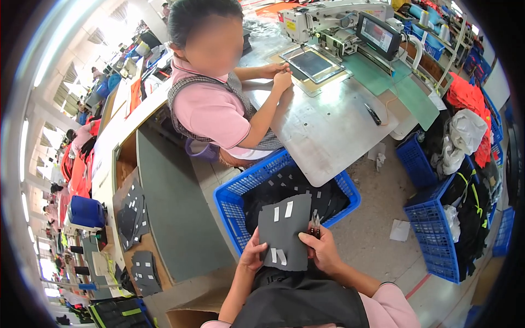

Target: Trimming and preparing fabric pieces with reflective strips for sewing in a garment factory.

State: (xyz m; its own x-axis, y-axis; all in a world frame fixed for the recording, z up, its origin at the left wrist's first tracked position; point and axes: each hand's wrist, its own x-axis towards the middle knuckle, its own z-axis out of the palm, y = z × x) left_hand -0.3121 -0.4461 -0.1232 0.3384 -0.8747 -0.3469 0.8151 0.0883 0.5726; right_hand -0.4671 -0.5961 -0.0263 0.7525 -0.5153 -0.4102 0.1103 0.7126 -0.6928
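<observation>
A dark grey fabric panel point(285, 232) with white rectangular tabs at its upper and lower parts is held up in front of me. My left hand point(254, 251) is closed on its lower left edge. On the right side, my right hand point(322, 247) pinches the panel with the thumb on top. Small thread snips point(315, 221) stick up from that same hand, blades pointing away. Just beyond the panel stands a blue plastic basket point(228, 217) holding many similar dark pieces point(328, 199) with white tabs.
A co-worker in a pink shirt point(210, 109) sits at a metal-topped table point(322, 131) with a sewing machine point(311, 24) and screen point(377, 35). Black-handled snips point(373, 113) lie on it. More panels point(145, 270) sit on the left shelf. Another blue basket point(435, 235) stands right.
</observation>
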